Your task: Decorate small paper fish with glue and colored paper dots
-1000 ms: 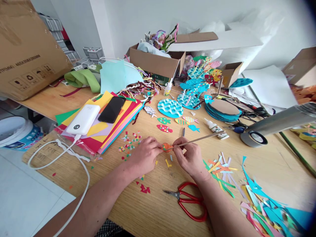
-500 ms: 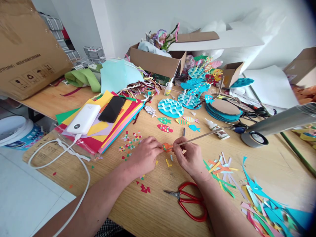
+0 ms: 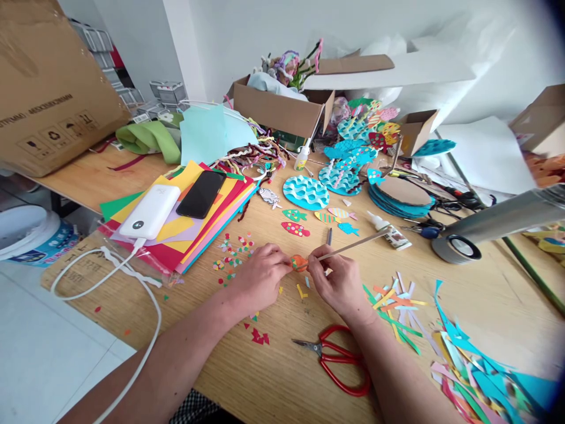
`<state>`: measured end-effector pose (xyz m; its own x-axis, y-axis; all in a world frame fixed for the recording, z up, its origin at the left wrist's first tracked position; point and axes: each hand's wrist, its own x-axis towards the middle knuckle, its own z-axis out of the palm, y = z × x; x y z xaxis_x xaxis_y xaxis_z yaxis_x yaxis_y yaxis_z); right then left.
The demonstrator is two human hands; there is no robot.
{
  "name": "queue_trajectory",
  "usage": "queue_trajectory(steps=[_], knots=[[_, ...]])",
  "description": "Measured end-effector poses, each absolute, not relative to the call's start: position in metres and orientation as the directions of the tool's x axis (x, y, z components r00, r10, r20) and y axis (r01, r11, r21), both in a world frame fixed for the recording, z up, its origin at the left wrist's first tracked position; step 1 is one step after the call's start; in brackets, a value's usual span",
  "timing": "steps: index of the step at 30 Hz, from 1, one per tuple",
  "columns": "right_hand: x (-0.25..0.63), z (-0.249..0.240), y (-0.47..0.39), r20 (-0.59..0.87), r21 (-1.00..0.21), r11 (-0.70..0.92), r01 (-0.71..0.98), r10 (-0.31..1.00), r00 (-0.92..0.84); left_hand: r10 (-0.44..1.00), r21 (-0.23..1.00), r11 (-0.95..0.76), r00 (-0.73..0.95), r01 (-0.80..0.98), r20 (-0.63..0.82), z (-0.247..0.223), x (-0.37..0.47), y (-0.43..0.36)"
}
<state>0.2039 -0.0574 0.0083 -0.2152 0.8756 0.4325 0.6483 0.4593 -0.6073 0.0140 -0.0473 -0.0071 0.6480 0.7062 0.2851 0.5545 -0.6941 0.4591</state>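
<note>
Near the middle of the table, an orange paper fish (image 3: pixel 299 262) lies between my two hands. My left hand (image 3: pixel 265 277) is closed, its fingertips pinching the fish's left end. My right hand (image 3: pixel 336 280) grips a thin flat stick (image 3: pixel 355 242), whose free end points up to the right; its lower end is at the fish, partly hidden by my fingers. Beyond my hands lie finished-looking paper fish, among them a red dotted one (image 3: pixel 295 229) and a blue one (image 3: pixel 348 228). Red-handled scissors (image 3: pixel 338 358) rest below my right hand.
Paper dots (image 3: pixel 229 259) lie left of my left hand, coloured strips (image 3: pixel 397 303) right of my right. A glue bottle (image 3: pixel 391 231), wavy blue disc (image 3: pixel 305 193), grey tube (image 3: pixel 498 218) and paper stack with phone (image 3: pixel 200 194) and power bank (image 3: pixel 150 213) stand around.
The stick in my right hand has shifted slightly, its free end a little lower-left along its length. My left hand stays in place on the orange fish.
</note>
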Motion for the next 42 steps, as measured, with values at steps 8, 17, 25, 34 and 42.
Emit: queue_trajectory(steps=[8,17,25,34,42], knots=[[0.2034,0.0052,-0.0563,0.443,-0.59,0.462,0.663,0.871,-0.212,0.71,0.453,-0.693,0.642,0.561,0.291,-0.0067,0.0141,-0.0478],[0.2031,0.0062,-0.058,0.447,-0.564,0.462,0.685,0.868,-0.218,0.714,0.462,-0.688,0.634,0.559,0.296,-0.006,0.0149,-0.0478],[0.2019,0.0057,-0.0572,0.445,-0.544,0.456,0.704,0.868,-0.218,0.722,0.469,-0.679,0.629,0.565,0.289,-0.0049,0.0146,-0.049],[0.201,0.007,-0.0571,0.453,-0.509,0.465,0.724,0.86,-0.234,0.718,0.448,-0.683,0.641,0.577,0.27,-0.0047,0.0144,-0.0483],[0.2003,0.0075,-0.0575,0.451,-0.524,0.474,0.708,0.859,-0.241,0.716,0.436,-0.688,0.639,0.58,0.28,-0.0052,0.014,-0.0485]])
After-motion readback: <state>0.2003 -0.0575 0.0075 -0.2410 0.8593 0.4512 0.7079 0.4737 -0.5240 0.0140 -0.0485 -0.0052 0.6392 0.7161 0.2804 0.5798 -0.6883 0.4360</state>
